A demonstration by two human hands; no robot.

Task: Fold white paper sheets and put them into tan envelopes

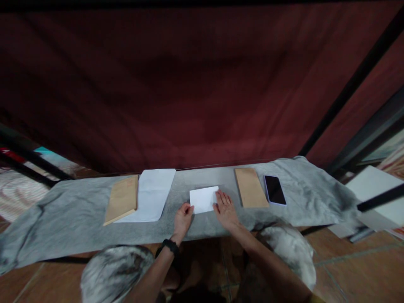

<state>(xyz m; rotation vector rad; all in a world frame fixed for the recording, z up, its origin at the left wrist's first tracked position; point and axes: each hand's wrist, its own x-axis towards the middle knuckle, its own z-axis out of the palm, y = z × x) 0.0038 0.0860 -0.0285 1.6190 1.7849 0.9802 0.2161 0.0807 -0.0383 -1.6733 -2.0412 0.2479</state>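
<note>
A small white rectangle of paper (pixel 203 199), seemingly folded, lies on the grey cloth in front of me. My left hand (pixel 184 216) pinches its lower left corner between thumb and fingers. Over its right edge rests my right hand (pixel 225 209), laid flat with the fingers stretched out. Left of my hands is a stack of white sheets (pixel 154 193), partly under a brown envelope (pixel 122 197). To the right lies another brown envelope (pixel 251 187).
A phone (pixel 275 190) with a pale purple edge lies right of the envelope. Grey cloth (pixel 299 193) covers the narrow bench. A dark red panel (pixel 202 92) rises behind it, with black metal bars (pixel 347 92) at the sides. My knees (pixel 116 269) are close to the front edge.
</note>
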